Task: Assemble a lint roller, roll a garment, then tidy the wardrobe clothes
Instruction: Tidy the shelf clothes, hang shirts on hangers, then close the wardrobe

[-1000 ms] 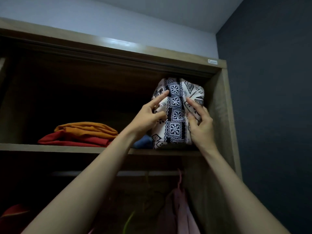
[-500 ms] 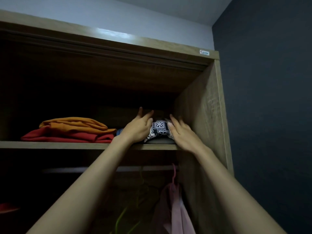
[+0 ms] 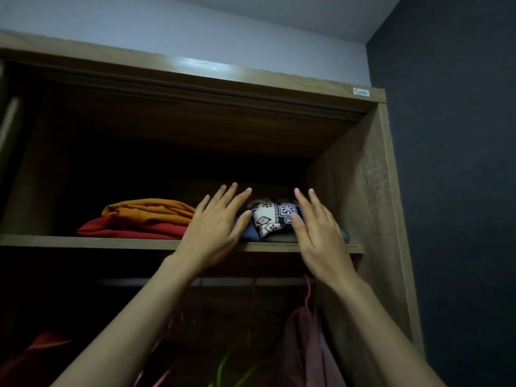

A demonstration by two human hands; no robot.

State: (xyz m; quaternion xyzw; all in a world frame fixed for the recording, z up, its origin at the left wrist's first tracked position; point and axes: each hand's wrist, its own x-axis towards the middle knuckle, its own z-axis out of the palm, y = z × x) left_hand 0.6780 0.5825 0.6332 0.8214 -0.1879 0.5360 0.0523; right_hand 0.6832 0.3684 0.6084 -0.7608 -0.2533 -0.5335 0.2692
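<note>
Left hand (image 3: 215, 227) and right hand (image 3: 318, 233) released patterned garment (image 3: 275, 216).

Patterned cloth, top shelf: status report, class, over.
Left hand open, right hand open, flanking the cloth. Cloth flat on blue garment on shelf. Red-orange stack to its left, not blocking.

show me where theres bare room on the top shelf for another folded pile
Bare shelf runs left of the red and orange folded stack, into the dark left end. Hand room above that stack. Crowded at the right: the patterned garment lies on a blue garment beside the side panel, left hand and right hand flanking it.
</note>
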